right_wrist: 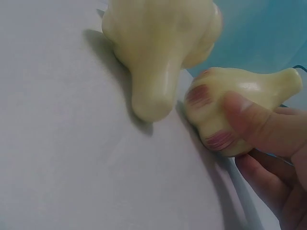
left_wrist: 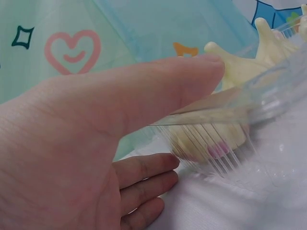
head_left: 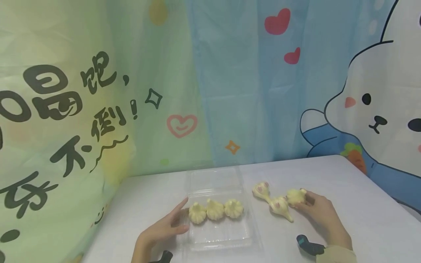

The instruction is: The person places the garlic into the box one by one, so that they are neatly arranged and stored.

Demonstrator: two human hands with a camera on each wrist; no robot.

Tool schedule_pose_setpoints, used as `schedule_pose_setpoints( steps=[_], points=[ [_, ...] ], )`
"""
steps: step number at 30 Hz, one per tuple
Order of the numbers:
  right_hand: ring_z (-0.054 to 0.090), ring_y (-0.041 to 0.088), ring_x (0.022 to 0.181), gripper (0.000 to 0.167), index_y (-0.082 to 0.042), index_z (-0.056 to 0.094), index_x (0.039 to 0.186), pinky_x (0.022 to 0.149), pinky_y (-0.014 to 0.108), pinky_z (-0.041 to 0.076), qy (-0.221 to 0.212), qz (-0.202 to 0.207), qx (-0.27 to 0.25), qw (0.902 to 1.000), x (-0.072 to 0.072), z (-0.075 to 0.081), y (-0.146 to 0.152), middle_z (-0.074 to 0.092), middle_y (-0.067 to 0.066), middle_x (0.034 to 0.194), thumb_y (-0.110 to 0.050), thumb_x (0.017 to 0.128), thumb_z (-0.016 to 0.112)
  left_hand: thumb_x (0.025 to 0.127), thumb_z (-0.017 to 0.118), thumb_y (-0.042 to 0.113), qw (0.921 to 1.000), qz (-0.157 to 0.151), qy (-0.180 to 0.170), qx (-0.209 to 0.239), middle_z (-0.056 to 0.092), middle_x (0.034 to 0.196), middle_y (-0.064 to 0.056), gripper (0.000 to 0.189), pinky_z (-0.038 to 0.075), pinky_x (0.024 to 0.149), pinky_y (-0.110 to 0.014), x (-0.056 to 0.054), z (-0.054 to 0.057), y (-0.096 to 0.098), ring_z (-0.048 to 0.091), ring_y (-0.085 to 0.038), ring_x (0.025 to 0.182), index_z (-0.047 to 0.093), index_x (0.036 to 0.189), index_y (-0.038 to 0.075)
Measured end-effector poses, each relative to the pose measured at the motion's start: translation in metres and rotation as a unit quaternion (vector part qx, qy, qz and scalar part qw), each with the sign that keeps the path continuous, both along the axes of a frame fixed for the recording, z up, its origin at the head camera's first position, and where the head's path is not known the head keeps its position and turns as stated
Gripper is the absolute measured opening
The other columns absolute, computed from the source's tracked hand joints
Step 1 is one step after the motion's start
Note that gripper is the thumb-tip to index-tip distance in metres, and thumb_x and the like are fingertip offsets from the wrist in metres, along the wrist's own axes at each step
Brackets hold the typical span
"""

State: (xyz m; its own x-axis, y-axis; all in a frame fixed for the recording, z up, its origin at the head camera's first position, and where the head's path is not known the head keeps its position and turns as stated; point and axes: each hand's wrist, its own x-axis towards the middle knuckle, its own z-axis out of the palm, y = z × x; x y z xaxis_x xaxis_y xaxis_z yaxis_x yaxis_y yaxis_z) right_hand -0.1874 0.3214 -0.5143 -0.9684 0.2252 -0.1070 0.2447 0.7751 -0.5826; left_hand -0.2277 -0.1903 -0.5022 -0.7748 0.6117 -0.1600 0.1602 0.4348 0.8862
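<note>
A clear plastic clamshell box (head_left: pixel 220 237) lies with its lid (head_left: pixel 213 179) folded back. Three pale yellow garlic bulbs (head_left: pixel 215 210) sit in a row across it, stems up. My left hand (head_left: pixel 164 224) is at the box's left side, thumb and fingers spread and fairly straight. In the left wrist view the thumb overlaps the box's rim (left_wrist: pixel 268 103), and the other fingertips are beside its ribbed wall. Between thumb and fingers, my right hand (head_left: pixel 320 212) pinches a purple-streaked garlic bulb (right_wrist: pixel 216 112) low over the table. Two more garlic bulbs (head_left: pixel 279 206) lie just left of it.
A white-covered table (head_left: pixel 355 186) carries everything. Behind it hangs a printed curtain (head_left: pixel 227 91) with hearts, writing and a white cartoon animal. Dark straps (head_left: pixel 309 245) show at both wrists.
</note>
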Motion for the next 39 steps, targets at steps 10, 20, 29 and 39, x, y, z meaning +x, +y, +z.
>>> schedule_pose_setpoints(
  steps=[10,20,29,39],
  points=[
    [0.028,0.056,0.129,0.104,0.016,0.031,0.139,0.105,0.067,0.025,0.010,0.015,0.001,0.9998,0.000,0.007,0.001,0.034,0.038,0.139,-0.067,0.081,0.057,0.090,0.064,0.035,1.0000,0.003,0.005,-0.005,0.028,0.155,-0.014,0.084,0.014,0.115,-0.062,0.000,-0.001,0.000,0.014,-0.042,0.145,0.008,0.153,0.035],
    [0.032,0.056,0.126,0.101,0.017,0.031,0.138,0.103,0.066,0.030,0.021,0.029,0.000,0.9994,0.003,0.019,0.000,0.036,0.039,0.137,-0.064,0.083,0.058,0.090,0.065,0.034,1.0000,0.000,-0.002,0.003,0.025,0.155,-0.018,0.086,0.019,0.115,-0.059,-0.001,-0.002,0.001,0.017,-0.042,0.144,0.007,0.153,0.033],
    [0.034,0.057,0.125,0.100,0.014,0.031,0.139,0.100,0.068,0.032,0.038,0.036,0.011,0.9985,0.006,0.035,-0.005,0.037,0.038,0.137,-0.065,0.084,0.055,0.090,0.064,0.036,1.0000,-0.002,-0.006,-0.003,0.026,0.155,-0.017,0.088,0.020,0.115,-0.060,-0.001,0.000,0.002,0.019,-0.043,0.143,0.005,0.154,0.027],
    [0.044,0.054,0.121,0.091,0.014,0.038,0.137,0.098,0.064,0.039,0.093,0.058,0.013,0.9939,0.008,0.060,-0.032,0.044,0.037,0.133,-0.058,0.085,0.059,0.090,0.064,0.035,1.0000,0.001,-0.007,-0.002,0.024,0.155,-0.021,0.087,0.021,0.114,-0.060,0.002,0.007,0.002,0.019,-0.044,0.143,0.006,0.154,0.027]
  ],
)
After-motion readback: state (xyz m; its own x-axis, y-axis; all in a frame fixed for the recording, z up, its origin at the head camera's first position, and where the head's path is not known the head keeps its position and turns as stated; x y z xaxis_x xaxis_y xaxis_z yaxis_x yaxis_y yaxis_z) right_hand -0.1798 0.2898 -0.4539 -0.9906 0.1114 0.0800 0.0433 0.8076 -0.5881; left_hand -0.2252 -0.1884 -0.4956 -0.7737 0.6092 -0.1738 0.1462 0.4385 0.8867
